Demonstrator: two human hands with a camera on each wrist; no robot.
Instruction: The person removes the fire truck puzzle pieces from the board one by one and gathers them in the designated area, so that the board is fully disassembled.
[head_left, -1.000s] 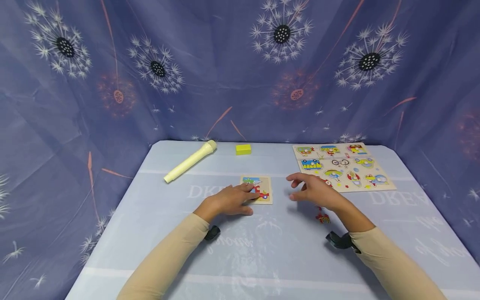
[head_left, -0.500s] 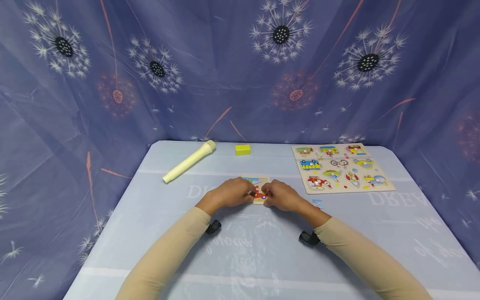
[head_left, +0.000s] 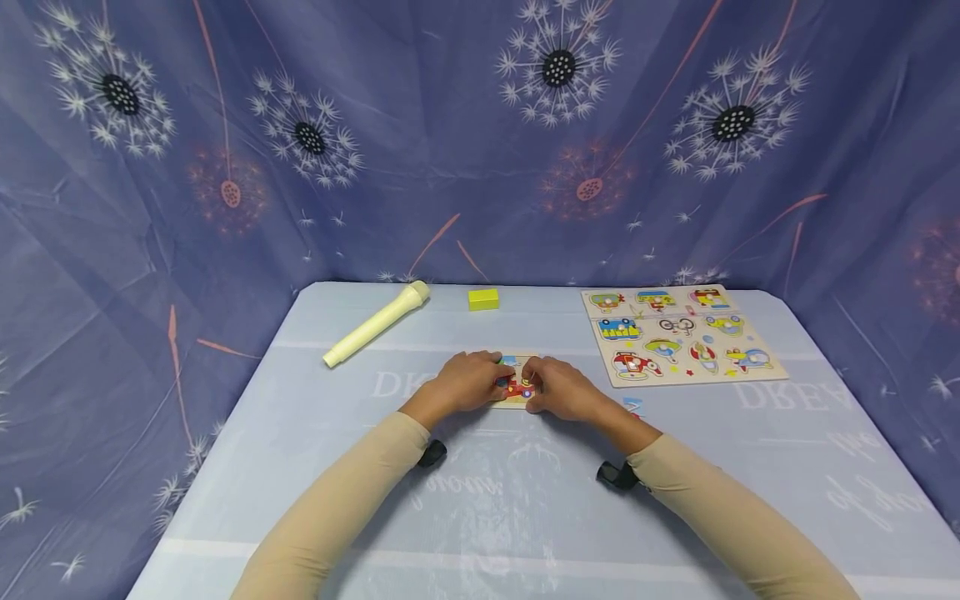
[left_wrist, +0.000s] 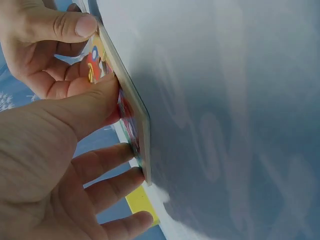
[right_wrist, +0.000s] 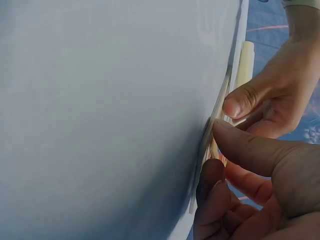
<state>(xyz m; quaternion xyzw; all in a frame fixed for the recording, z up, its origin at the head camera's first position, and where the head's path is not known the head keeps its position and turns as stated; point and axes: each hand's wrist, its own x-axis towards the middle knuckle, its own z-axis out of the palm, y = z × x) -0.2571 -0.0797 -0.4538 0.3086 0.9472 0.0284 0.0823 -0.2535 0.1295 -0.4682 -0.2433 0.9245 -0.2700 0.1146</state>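
Note:
A small wooden jigsaw puzzle (head_left: 512, 406) with a red vehicle picture lies mid-table, partly covered by both hands. My left hand (head_left: 462, 382) holds it from the left; in the left wrist view its thumb (left_wrist: 102, 97) sits over the near rim while other fingers reach the far end. My right hand (head_left: 567, 390) grips the right side with bent fingers. In the right wrist view the right thumb (right_wrist: 240, 140) and a curled fingertip meet the puzzle's edge (right_wrist: 204, 150). A loose blue-and-red puzzle piece (head_left: 633, 407) lies beside the right wrist.
At the back right lies a wooden peg puzzle board (head_left: 667, 350) with several vehicle pieces. A yellow block (head_left: 483, 299) stands at the back, and a pale yellow microphone-shaped stick (head_left: 375, 325) lies back left. A patterned curtain (head_left: 450, 150) borders the table.
My right hand has come left from beside the puzzle and now grips its right side. The left hand, earlier spread flat over the picture, has bent its fingers at the left side.

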